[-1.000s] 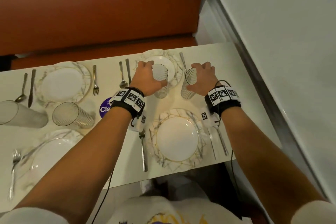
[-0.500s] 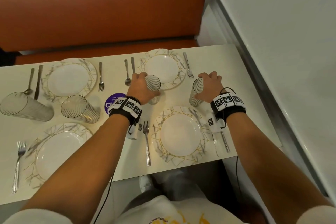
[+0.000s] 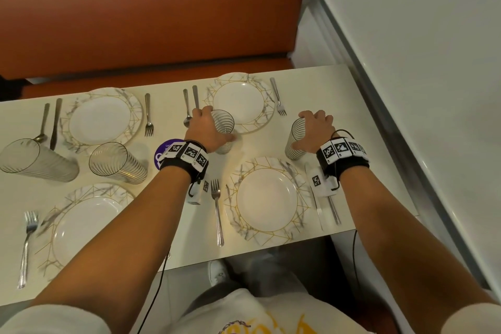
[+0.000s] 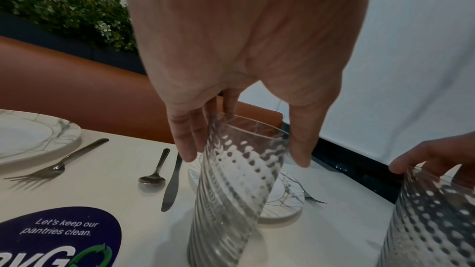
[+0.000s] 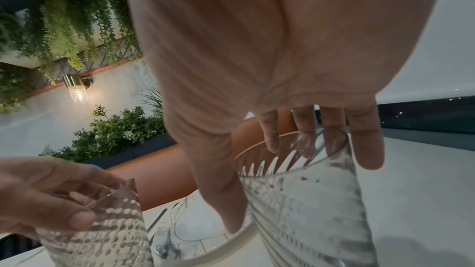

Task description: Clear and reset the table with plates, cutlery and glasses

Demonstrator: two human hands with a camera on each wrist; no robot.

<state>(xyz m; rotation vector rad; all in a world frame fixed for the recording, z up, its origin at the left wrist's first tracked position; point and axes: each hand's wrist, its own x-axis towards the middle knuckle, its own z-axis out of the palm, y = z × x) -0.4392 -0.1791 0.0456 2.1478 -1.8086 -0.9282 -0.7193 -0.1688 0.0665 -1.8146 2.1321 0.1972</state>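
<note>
Two ribbed glasses were in hand, both empty. Left hand (image 3: 207,130) gripped the left glass (image 3: 222,127) near its rim, fingers on the far side and thumb on the near side; the left wrist view showed that glass (image 4: 231,186) tilted, base on or near the table (image 3: 173,225), contact not clear. Right hand (image 3: 315,130) gripped the right glass (image 3: 296,138) the same way from above; the right wrist view showed its fingers (image 5: 365,143) draped over the rim, thumb down the near wall of that glass (image 5: 308,200). Whether its base touched the table I could not tell. Just beyond the left hand lay the far plate (image 3: 238,102), nothing on it, with a spoon (image 3: 187,108) and knife (image 3: 195,96) to the left of that hand's knuckles and a fork (image 3: 278,97) between the two hands, further out. Near plate (image 3: 267,196) sat between the two forearms, also bare; another fork (image 3: 218,214) lay just inside the left wrist, more cutlery (image 3: 332,209) partly hidden under the right wrist. Well left of the left hand stood two more glasses (image 3: 113,160), empty, plus two further plates (image 3: 100,116), bare, each with cutlery beside it. Purple round sticker (image 3: 165,152) sat partly under the left wrist.
</note>
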